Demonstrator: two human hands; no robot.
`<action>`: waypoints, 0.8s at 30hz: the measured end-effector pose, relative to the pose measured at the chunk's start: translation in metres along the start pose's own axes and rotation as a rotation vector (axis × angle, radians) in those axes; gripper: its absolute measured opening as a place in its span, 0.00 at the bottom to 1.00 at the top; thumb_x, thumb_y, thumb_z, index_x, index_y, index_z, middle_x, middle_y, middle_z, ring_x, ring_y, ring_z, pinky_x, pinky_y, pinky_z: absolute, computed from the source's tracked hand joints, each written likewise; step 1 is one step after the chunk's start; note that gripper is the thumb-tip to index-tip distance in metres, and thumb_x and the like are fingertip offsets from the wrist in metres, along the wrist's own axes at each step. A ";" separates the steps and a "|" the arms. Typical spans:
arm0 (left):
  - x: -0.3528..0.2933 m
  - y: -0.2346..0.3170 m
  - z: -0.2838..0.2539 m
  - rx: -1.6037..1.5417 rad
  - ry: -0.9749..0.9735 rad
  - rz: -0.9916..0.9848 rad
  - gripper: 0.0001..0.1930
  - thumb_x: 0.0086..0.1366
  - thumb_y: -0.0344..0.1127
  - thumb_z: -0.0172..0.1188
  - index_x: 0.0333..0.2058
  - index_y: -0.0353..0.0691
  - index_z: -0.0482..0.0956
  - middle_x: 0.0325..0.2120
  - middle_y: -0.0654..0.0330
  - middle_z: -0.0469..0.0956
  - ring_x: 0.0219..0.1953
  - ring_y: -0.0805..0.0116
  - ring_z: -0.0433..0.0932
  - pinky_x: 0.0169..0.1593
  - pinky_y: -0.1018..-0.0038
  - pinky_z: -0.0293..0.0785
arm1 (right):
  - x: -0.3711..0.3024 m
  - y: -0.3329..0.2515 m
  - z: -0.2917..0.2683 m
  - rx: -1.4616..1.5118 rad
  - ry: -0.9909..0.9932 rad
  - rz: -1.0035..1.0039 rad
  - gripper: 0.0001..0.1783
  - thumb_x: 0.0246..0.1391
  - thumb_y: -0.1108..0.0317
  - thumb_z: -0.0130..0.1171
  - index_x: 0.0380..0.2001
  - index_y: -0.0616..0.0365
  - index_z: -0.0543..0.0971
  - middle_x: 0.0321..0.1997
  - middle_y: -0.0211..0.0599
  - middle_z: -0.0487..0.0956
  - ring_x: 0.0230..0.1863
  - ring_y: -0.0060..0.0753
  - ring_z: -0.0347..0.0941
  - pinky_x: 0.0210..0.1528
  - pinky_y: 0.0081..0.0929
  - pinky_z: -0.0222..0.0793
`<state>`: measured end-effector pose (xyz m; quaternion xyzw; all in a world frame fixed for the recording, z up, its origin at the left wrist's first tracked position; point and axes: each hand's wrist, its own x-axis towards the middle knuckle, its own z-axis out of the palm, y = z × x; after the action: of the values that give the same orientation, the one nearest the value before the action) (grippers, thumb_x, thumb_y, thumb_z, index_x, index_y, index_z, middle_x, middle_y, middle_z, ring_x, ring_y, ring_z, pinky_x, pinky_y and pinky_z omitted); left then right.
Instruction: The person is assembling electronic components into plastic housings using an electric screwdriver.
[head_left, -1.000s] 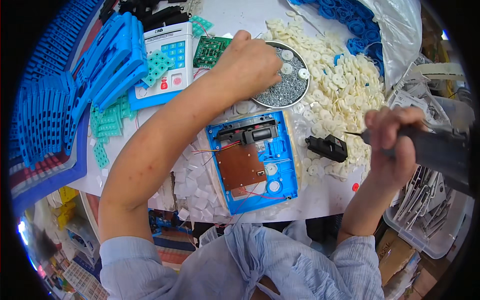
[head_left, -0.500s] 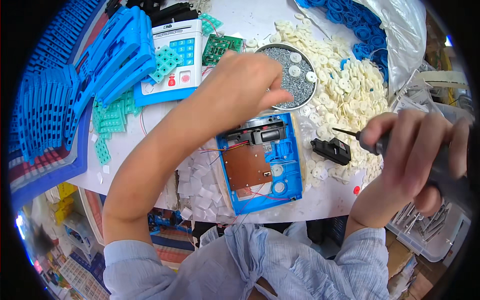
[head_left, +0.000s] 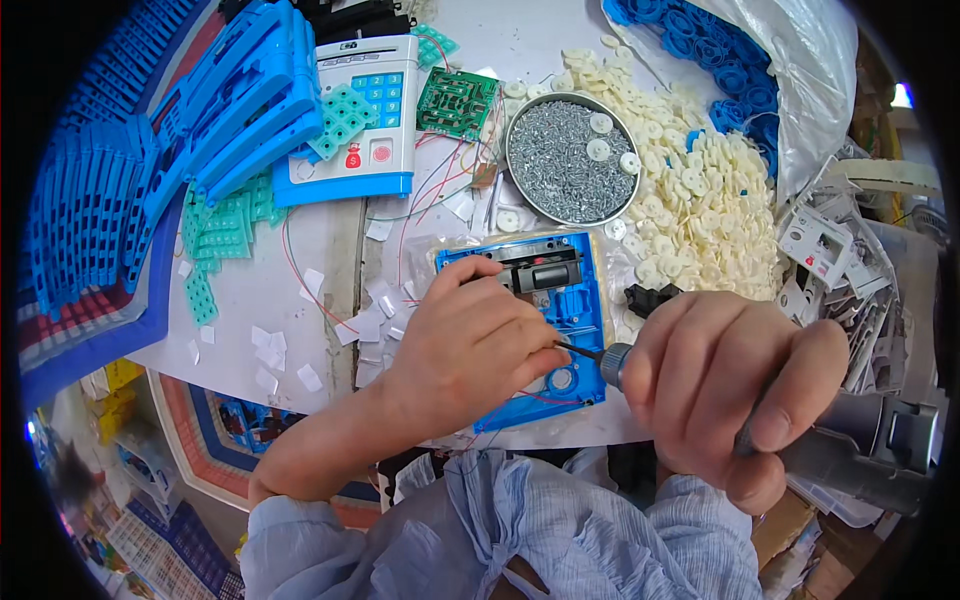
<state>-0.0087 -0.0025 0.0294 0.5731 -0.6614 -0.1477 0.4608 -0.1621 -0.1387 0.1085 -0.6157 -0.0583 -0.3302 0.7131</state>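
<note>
My right hand point(head_left: 720, 380) is wrapped round a dark grey electric screwdriver point(head_left: 855, 465). Its thin bit points left and meets the fingertips of my left hand point(head_left: 475, 345). Those fingers are pinched together over an open blue plastic casing point(head_left: 592, 320); whatever they hold is hidden or too small to make out. Inside the casing, a black mechanism point(head_left: 545, 275) lies along the far side. My left hand covers the brown circuit board. A small black part point(head_left: 650, 298) beside the casing is partly hidden by my right hand.
Behind the casing stands a round tin of screws point(head_left: 570, 165). Cream plastic discs point(head_left: 700, 200) are heaped to its right, near a bag of blue parts point(head_left: 735, 75). At the left are a white-and-blue keypad housing point(head_left: 345, 175), a green circuit board point(head_left: 458, 103) and stacked blue frames point(head_left: 250, 100).
My left hand has come from the screw tin down over the casing, its fingertips pinched. My right hand has swung the screwdriver leftward, bringing the bit to those fingertips.
</note>
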 end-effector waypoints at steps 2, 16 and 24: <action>-0.001 -0.002 0.005 -0.024 0.030 -0.002 0.10 0.52 0.32 0.75 0.33 0.46 0.85 0.29 0.67 0.83 0.31 0.65 0.80 0.53 0.58 0.73 | -0.002 -0.001 0.002 0.019 0.015 0.015 0.18 0.58 0.56 0.73 0.40 0.43 0.72 0.19 0.17 0.76 0.15 0.17 0.69 0.26 0.24 0.74; 0.001 0.000 0.007 0.077 0.090 0.046 0.14 0.46 0.37 0.78 0.30 0.47 0.82 0.27 0.69 0.81 0.30 0.67 0.77 0.53 0.56 0.70 | -0.003 -0.003 0.009 0.016 0.093 0.064 0.19 0.57 0.56 0.74 0.39 0.43 0.71 0.18 0.18 0.74 0.15 0.19 0.69 0.23 0.25 0.72; 0.023 -0.002 0.000 0.308 -0.004 -0.078 0.15 0.52 0.43 0.74 0.34 0.46 0.81 0.39 0.66 0.79 0.45 0.65 0.76 0.61 0.49 0.58 | 0.003 0.009 -0.004 -0.128 0.164 0.015 0.14 0.63 0.59 0.64 0.45 0.47 0.70 0.18 0.20 0.69 0.19 0.23 0.65 0.26 0.28 0.65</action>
<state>-0.0050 -0.0241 0.0382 0.6619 -0.6544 -0.0636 0.3600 -0.1562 -0.1431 0.1018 -0.6311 0.0262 -0.3772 0.6773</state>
